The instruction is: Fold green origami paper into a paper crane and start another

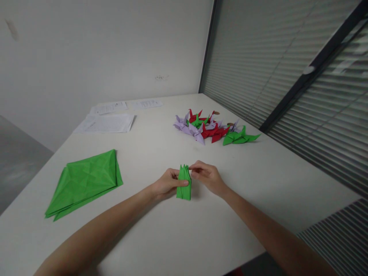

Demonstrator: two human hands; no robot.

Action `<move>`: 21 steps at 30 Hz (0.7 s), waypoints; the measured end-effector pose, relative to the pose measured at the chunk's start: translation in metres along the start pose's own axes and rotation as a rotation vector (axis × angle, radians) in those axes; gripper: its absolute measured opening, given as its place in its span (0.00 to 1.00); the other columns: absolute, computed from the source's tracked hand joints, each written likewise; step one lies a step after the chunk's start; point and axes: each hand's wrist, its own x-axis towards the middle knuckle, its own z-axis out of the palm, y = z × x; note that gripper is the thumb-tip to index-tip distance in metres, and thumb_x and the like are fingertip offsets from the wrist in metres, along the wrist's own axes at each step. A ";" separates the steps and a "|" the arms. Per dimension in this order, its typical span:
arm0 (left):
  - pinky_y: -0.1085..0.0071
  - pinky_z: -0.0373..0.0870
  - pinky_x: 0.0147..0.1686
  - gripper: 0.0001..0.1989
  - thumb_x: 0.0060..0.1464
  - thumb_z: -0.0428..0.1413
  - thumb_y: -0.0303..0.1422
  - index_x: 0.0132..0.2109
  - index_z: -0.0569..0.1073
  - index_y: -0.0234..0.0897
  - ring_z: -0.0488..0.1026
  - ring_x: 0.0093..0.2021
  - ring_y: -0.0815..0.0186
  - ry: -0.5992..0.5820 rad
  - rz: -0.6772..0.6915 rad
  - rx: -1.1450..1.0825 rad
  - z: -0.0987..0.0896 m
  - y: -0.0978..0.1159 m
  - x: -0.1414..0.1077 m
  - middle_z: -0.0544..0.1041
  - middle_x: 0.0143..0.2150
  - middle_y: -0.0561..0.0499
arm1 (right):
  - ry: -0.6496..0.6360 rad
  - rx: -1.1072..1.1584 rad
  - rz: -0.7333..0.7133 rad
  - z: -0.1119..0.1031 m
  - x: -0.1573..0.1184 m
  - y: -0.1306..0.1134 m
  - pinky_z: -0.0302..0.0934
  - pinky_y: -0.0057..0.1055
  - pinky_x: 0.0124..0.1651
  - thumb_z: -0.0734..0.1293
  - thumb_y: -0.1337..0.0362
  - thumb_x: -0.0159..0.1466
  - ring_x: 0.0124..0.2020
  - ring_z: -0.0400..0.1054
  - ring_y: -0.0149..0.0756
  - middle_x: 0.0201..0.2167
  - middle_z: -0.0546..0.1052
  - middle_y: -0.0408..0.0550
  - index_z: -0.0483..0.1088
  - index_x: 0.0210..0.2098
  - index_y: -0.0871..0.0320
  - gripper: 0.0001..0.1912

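Your two bare forearms reach in from the lower corners over a white tabletop [155, 237], meeting near the middle. Between your hands is a piece of folded green paper [183, 191], narrow and upright, its pleats rising into several points along the top. Your left hand [168, 184] grips it from the left side, the thumb laid flat across the front and the fingers passing behind. Your right hand [208, 177] is at the paper's upper right edge, fingers bent and thumb drawn in close under the forefinger; you cannot tell from this angle whether the fingertips pinch a pleat or only lie just beside it.

To your left, well apart from your hands, lies a stack of green sheets [86, 182], creased, the layers slightly out of line. Farther off, right of centre, sits a cluster of folded paper figures [211, 132] in red, green and pale purple, all sharp points and wings, crowded against one another. Beyond the green stack, toward the far left, are loose white papers [106, 123], some printed. A pale wall [115, 50] closes the far end, and slatted blinds [258, 57] run along the right.
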 end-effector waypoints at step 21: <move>0.79 0.62 0.23 0.20 0.33 0.72 0.39 0.31 0.79 0.28 0.68 0.21 0.76 -0.147 -0.198 0.067 -0.002 0.008 -0.008 0.75 0.24 0.52 | -0.230 0.108 0.090 -0.013 0.000 -0.005 0.59 0.31 0.35 0.73 0.58 0.55 0.30 0.63 0.31 0.28 0.68 0.42 0.71 0.29 0.59 0.11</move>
